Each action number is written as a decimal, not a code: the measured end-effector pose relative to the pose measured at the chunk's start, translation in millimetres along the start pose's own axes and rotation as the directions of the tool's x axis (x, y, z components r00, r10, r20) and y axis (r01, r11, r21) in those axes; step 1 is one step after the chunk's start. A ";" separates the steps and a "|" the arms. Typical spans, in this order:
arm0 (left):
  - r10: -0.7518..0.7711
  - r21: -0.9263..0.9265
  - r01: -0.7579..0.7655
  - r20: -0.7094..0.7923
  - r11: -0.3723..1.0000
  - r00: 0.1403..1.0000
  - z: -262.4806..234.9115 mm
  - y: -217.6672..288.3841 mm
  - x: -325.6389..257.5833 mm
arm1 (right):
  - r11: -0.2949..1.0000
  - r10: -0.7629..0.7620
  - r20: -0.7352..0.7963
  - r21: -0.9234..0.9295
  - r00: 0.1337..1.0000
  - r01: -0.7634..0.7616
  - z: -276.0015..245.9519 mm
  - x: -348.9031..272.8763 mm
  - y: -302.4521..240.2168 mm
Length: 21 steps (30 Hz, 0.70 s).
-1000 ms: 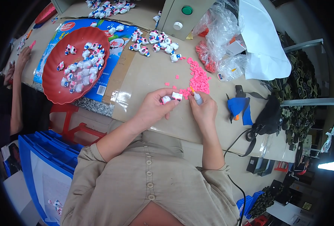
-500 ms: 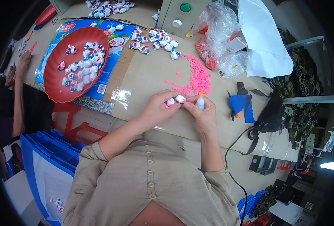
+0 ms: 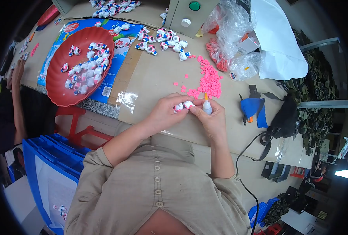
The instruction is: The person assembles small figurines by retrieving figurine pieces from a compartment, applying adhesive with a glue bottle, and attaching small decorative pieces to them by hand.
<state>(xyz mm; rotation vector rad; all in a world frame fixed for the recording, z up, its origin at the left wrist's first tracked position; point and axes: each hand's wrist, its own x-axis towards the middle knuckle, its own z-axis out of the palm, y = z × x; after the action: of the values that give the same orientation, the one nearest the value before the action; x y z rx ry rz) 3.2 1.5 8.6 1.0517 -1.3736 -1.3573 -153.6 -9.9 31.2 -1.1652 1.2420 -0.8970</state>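
My left hand [image 3: 164, 113] pinches a small white toy figure with pink and blue marks [image 3: 183, 105] just above the tan table [image 3: 154, 78]. My right hand [image 3: 212, 117] touches the same figure with its fingertips and also grips a small white glue bottle with an orange tip [image 3: 207, 105], held upright. A heap of small pink pieces [image 3: 210, 76] lies just beyond my hands. More of the white figures [image 3: 162, 41] lie scattered farther back. A red bowl [image 3: 60, 88] at the left holds several finished-looking figures.
A grey box with a green and a white button [image 3: 185, 15] stands at the back, clear plastic bags [image 3: 231, 27] and a white sheet [image 3: 280, 43] beside it. A blue tool [image 3: 254, 107] and a black cable [image 3: 260, 137] lie right of my hands. Another person's arm [image 3: 17, 94] is at far left; blue crates [image 3: 48, 156] stand below.
Both hands have drawn slightly back toward me from the pink heap, still together on the small figure, with the glue bottle now upright in my right hand.
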 end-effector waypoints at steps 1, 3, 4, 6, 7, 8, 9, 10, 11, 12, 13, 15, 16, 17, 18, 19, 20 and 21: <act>-0.002 0.000 0.002 -0.001 1.000 1.000 -0.6 -0.6 0.0 | 1.000 0.002 0.001 0.000 1.000 -0.002 0.8 0.0 1.9; 0.016 -0.008 -0.016 0.052 1.000 0.998 -1.8 -2.7 0.5 | 0.992 -0.068 -0.060 -0.112 0.996 0.061 2.3 0.1 8.0; 0.015 -0.008 -0.015 0.052 1.000 0.999 -2.3 -3.4 0.5 | 0.992 -0.067 -0.059 -0.112 0.996 0.060 2.6 0.8 8.7; 0.056 -0.002 -0.056 0.045 0.998 0.997 -2.8 -4.8 0.2 | 0.993 -0.082 -0.042 -0.083 0.996 0.079 2.9 1.8 9.8; 0.059 0.001 -0.059 0.045 0.998 0.997 -2.1 -5.1 -0.2 | 0.993 -0.087 -0.041 -0.081 0.995 0.083 3.6 0.7 10.5; 0.033 -0.051 -0.031 0.027 0.998 0.999 -1.6 -5.8 -0.2 | 0.990 -0.106 -0.059 -0.099 0.993 0.099 5.2 -0.3 11.5; 0.006 -0.103 -0.005 0.011 0.995 1.000 -1.0 -5.4 -0.6 | 0.986 -0.125 -0.078 -0.118 0.989 0.116 6.0 -1.6 11.6; 0.007 -0.102 -0.006 0.012 0.995 1.000 -0.8 -3.5 0.3 | 0.986 -0.126 -0.078 -0.117 0.989 0.117 6.0 -1.0 11.4; -0.094 -0.187 0.093 0.004 0.978 0.996 -0.2 0.3 1.4 | 0.989 -0.119 -0.085 -0.095 0.989 0.111 6.0 -0.4 10.9; -0.195 -0.271 0.189 0.004 0.944 0.981 0.4 2.6 2.2 | 0.992 -0.112 -0.091 -0.072 0.989 0.106 5.8 0.1 10.6; -0.194 -0.268 0.188 0.003 0.945 0.981 0.7 2.8 2.2 | 0.992 -0.114 -0.090 -0.069 0.989 0.108 5.3 0.1 10.4; -0.221 -0.290 0.207 -0.017 0.934 0.975 1.2 2.1 2.1 | 0.997 -0.070 -0.061 -0.038 0.996 0.068 3.5 0.4 10.1; -0.221 -0.287 0.207 -0.017 0.935 0.975 1.4 1.3 2.2 | 0.997 -0.072 -0.061 -0.036 0.996 0.070 3.8 -0.3 10.1; -0.211 -0.286 0.197 -0.020 0.938 0.977 1.6 0.5 2.5 | 0.996 -0.087 -0.064 -0.008 0.994 0.086 4.4 -1.0 10.0; -0.202 -0.284 0.187 -0.022 0.940 0.979 1.6 0.0 3.1 | 0.994 -0.102 -0.067 0.019 0.993 0.103 4.8 -1.3 10.0; -0.202 -0.282 0.188 -0.023 0.941 0.979 2.0 -0.2 3.1 | 0.994 -0.102 -0.066 0.021 0.993 0.103 5.1 -1.2 10.3; -0.214 -0.290 0.196 -0.029 0.937 0.976 2.8 -0.3 3.1 | 0.995 -0.098 -0.071 0.010 0.993 0.099 5.2 -0.8 10.5; -0.225 -0.297 0.205 -0.034 0.933 0.974 3.0 -0.5 3.7 | 0.996 -0.094 -0.077 -0.002 0.993 0.094 5.3 -0.2 10.7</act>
<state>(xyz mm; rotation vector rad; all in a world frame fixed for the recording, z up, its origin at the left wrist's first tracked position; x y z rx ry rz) -0.6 -1.5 8.3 1.0580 -0.9906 -1.6131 -149.3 -6.6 20.5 -1.2050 1.2562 -1.0213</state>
